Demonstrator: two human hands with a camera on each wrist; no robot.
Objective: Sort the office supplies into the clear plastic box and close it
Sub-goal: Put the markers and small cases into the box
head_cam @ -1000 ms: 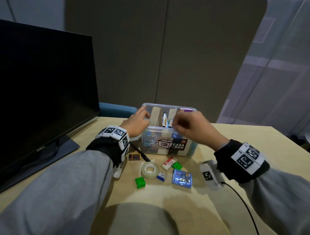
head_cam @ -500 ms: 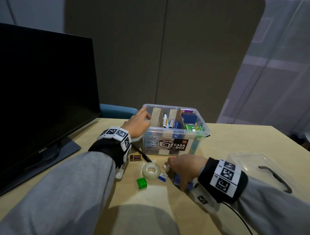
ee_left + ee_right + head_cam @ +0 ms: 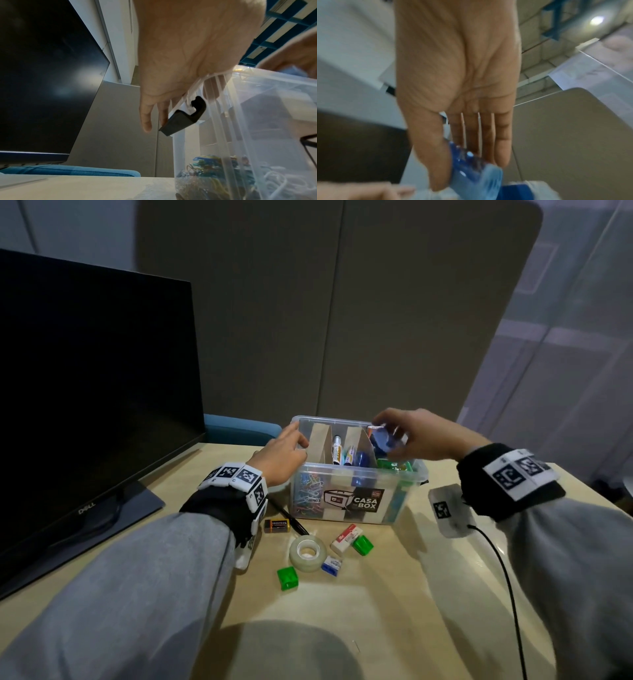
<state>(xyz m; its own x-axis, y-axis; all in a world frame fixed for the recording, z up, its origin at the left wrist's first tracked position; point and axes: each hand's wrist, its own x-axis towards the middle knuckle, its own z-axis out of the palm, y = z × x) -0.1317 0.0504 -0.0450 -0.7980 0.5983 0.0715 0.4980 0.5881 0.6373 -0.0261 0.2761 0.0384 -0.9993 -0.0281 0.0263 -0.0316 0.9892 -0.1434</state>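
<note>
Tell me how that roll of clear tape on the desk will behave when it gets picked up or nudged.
The tape roll lies flat on its side, so a nudge should slide it, not roll it. Stood on edge, its round shape would probably roll. It looks rigid and light; the open core offers an easy finger hold, though the glossy surface may be slightly slippery.

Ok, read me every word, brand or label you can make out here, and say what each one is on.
"CASA BOX": black label on the front of the clear plastic storage box.
"DELL": bezel logo of the black monitor.
Too small or blurred to read: print on the black and gold battery, the white and red eraser, the marker pens in the box.
</note>
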